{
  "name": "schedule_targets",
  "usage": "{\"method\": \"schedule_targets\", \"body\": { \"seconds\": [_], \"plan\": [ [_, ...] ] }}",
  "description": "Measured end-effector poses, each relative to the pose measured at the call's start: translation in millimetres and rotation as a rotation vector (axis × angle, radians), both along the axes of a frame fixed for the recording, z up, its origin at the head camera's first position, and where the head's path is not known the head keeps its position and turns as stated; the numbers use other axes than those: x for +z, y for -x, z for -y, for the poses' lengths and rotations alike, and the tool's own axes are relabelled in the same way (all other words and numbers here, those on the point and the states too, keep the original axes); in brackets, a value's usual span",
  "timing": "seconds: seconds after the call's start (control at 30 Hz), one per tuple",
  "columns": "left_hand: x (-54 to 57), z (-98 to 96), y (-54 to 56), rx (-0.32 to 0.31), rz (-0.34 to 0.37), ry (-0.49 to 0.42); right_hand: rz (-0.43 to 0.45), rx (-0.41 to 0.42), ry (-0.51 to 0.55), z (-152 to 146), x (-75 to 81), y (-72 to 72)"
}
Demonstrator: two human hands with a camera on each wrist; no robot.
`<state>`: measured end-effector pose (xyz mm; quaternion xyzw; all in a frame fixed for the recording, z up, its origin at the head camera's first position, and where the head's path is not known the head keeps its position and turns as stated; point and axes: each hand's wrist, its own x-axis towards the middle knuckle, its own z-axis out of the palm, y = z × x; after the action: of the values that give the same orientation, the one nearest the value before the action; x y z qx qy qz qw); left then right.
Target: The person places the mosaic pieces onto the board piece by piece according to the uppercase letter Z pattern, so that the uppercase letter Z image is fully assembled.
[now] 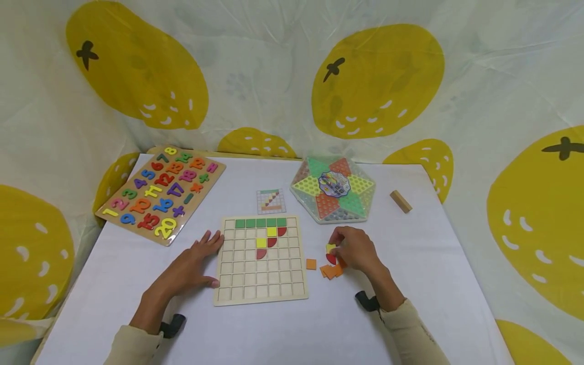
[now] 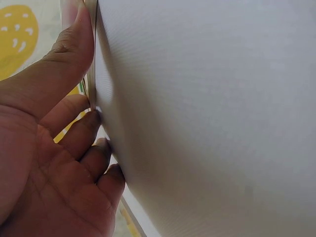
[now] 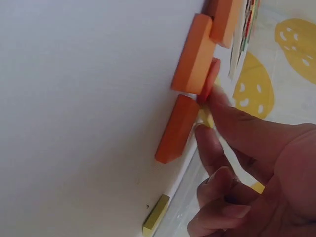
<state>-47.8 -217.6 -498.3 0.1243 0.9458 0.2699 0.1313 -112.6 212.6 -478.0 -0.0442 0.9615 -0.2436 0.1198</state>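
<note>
The wooden grid board [image 1: 261,300] lies flat on the table, with several green squares [image 1: 261,223] along its top row. Below them two yellow squares [image 1: 271,231] and three red quarter-round tiles [image 1: 261,253] step down diagonally. My left hand [image 1: 196,261] rests at the board's left edge, fingers extended and thumb at its lower side. To the right of the board, my right hand [image 1: 358,249] pinches a yellow tile [image 3: 206,116] between thumb and index finger. Beside those fingertips lie a red quarter-round tile [image 1: 330,259] and several orange tiles [image 1: 331,271].
A pattern card [image 1: 271,202] lies just beyond the board. Behind it to the right is a hexagonal star-patterned game board [image 1: 334,190]; a number puzzle [image 1: 159,195] sits at the back left. A small wooden block [image 1: 401,201] lies far right. One orange square [image 1: 311,264] is near the board's right edge.
</note>
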Motion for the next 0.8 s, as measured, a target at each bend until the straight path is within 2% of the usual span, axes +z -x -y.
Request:
{"method": "schedule_targets", "body": {
  "seconds": [0.2,0.47,0.8],
  "plan": [
    [1.0,0.0,0.5,-0.007,-0.002,0.000,-0.008,0.006,0.032,10,-5.8,-1.8],
    [0.2,0.7,-0.1,-0.009,-0.001,-0.003,0.051,0.100,0.037,22,-6.7,-16.8],
    [-0.7,1.7,0.9,-0.007,0.013,-0.005,0.133,0.235,0.059,-3,1.3,-31.0]
  ]
}}
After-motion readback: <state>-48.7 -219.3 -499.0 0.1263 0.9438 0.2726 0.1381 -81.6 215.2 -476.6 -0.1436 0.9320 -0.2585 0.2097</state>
